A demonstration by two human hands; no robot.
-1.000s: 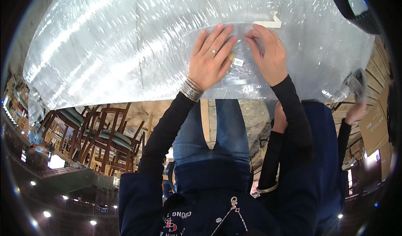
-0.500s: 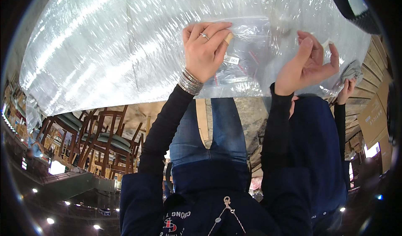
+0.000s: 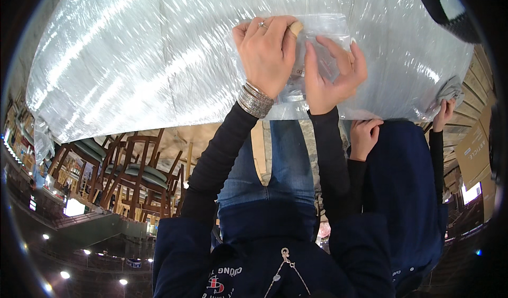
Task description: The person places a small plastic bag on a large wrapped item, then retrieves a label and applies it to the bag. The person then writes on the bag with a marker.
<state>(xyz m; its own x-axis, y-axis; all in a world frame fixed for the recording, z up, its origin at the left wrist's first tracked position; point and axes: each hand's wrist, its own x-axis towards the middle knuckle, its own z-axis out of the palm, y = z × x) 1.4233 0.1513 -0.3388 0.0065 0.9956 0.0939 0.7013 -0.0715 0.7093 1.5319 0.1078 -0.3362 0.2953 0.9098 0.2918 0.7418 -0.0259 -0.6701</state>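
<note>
A clear plastic zip bag (image 3: 329, 25) lies on the large sheet of shiny clear wrap (image 3: 174, 49) in front of me. Small parts and a white label show through it, mostly covered by my hands. My left hand (image 3: 264, 54) has bent fingers pressed together at the bag's upper left; one digit wears a tan wrap, and a stack of bangles (image 3: 255, 99) circles the wrist. Over the bag's right half, my right hand (image 3: 336, 78) is curved, its thumb and fingers apart, with nothing visible between them.
A co-worker in dark blue is close on my right, one hand (image 3: 365, 138) by the wrap's near edge, the other (image 3: 443, 114) at a grey cloth (image 3: 451, 89). A black strap (image 3: 450, 20) crosses the upper right. Stacked wooden chairs (image 3: 140, 173) stand left; a cardboard box (image 3: 472, 150) stands right.
My right hand has moved left, from beside the bag to over it. My left hand has shifted slightly right and up with the bag. The co-worker's nearer hand has come into fuller view.
</note>
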